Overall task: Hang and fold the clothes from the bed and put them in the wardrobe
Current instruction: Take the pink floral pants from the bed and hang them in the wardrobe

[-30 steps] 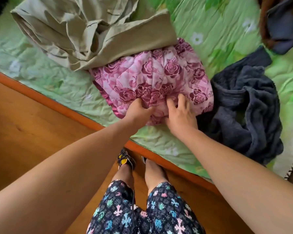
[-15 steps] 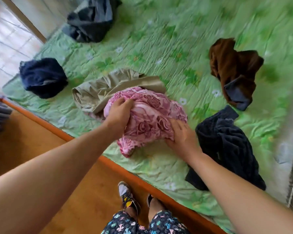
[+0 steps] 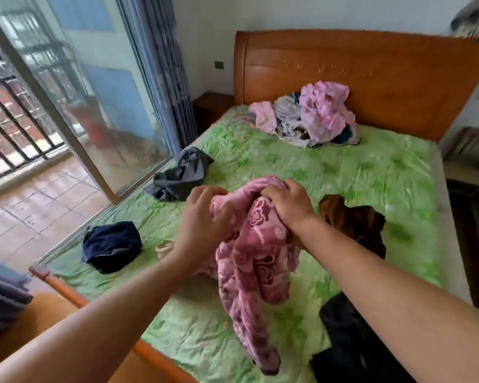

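Left hand and right hand clutch the blurred pink rose-print garment, half-hiding a brown garment on the bed.

Pink rose-print garment now off the bed.

Between our left fingers and right fingers, the rose-print garment is pink, with maroon roses on one face and a paler pink on the other. Beneath the fingers, the bedcover is light green with darker green leaf shapes. Just right of the right fingers we see a brown garment, and below them a black garment. Left of the left fingers lie a grey garment and, lower down, a navy garment. Far beyond the fingers, a heap of clothes shows lilac, pale pink and white against the orange-brown headboard.
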